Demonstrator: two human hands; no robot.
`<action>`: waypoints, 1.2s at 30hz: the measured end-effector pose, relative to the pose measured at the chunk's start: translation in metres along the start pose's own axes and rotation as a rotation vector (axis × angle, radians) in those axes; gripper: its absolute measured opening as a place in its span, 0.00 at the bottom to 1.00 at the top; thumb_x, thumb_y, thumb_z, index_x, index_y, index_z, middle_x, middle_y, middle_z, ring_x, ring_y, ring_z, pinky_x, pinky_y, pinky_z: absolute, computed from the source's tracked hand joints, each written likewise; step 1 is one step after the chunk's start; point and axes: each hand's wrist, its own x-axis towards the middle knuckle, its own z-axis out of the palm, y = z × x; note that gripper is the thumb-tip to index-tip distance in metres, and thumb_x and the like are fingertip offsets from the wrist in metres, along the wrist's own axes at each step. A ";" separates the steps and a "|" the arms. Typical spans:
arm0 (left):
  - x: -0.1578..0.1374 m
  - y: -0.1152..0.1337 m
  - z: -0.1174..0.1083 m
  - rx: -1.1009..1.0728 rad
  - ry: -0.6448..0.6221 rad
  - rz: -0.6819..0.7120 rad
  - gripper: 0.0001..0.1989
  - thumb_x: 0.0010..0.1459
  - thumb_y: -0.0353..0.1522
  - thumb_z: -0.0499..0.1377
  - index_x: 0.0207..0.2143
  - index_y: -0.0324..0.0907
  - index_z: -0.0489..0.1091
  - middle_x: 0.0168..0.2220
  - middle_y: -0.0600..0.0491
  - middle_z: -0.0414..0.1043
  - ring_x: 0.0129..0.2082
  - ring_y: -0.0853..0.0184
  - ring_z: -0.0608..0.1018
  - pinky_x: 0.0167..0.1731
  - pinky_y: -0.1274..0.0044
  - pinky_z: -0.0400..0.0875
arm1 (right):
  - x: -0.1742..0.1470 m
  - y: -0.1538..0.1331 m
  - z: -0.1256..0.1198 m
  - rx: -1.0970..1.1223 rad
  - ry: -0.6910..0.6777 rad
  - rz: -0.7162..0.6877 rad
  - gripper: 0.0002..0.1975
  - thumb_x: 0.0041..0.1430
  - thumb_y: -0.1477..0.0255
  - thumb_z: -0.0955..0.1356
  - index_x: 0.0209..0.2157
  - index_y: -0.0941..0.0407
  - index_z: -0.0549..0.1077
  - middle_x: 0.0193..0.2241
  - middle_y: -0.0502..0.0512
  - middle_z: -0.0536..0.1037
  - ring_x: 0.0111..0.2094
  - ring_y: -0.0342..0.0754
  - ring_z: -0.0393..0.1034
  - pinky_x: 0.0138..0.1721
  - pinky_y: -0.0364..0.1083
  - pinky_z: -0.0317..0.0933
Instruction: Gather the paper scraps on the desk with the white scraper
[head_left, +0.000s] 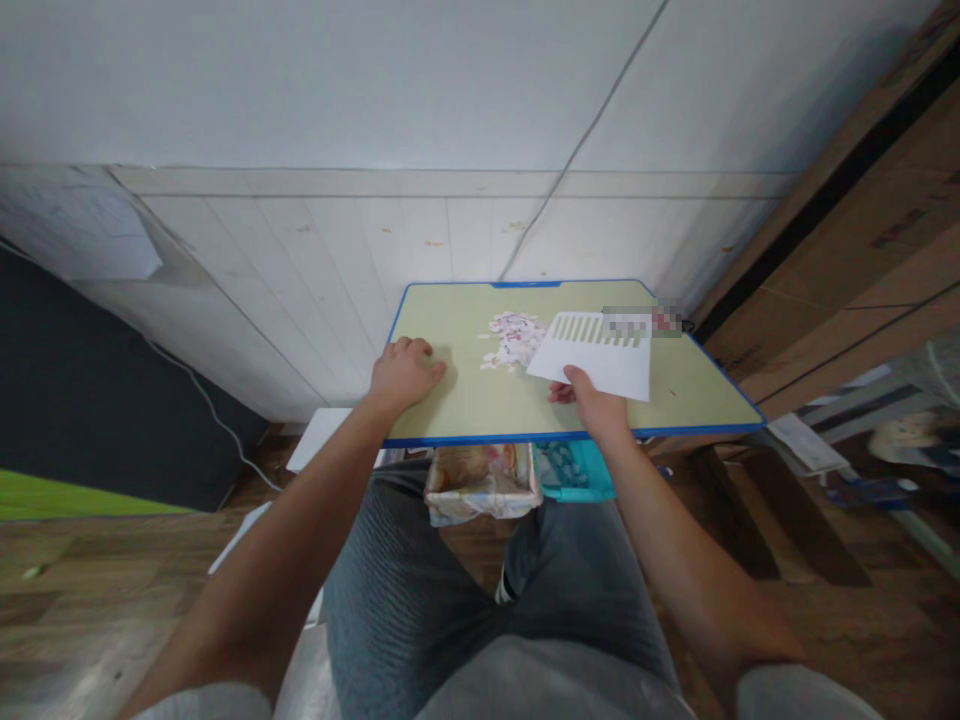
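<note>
My right hand (pixel 589 398) grips the lower edge of a white sheet with a row of slots cut through it (pixel 592 368), thumb on top. The sheet is tilted above the right half of a pale yellow board table with a blue rim (pixel 465 410). Just left of the sheet lies a pile of small white pieces with pinkish-red marks (pixel 516 338); the sheet's left corner hides part of it. My left hand (pixel 407 372) rests at the table's left edge, fingers loosely spread, with nothing in it.
Below the table's front edge sit a lined basket (pixel 484 500) and a teal bin (pixel 577 492) with bluish pieces inside. Stacked cardboard boxes (pixel 847 240) rise on the right. A blurred-out patch (pixel 641 321) covers the table's back right. A grey cable (pixel 585 140) runs down the wall.
</note>
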 end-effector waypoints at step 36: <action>0.071 0.028 0.028 0.015 0.126 -0.057 0.23 0.72 0.33 0.54 0.61 0.36 0.81 0.65 0.31 0.79 0.68 0.36 0.75 0.69 0.49 0.67 | 0.003 0.013 0.013 -0.247 -0.198 -0.069 0.17 0.75 0.58 0.71 0.35 0.53 0.83 0.34 0.55 0.88 0.39 0.54 0.86 0.55 0.52 0.77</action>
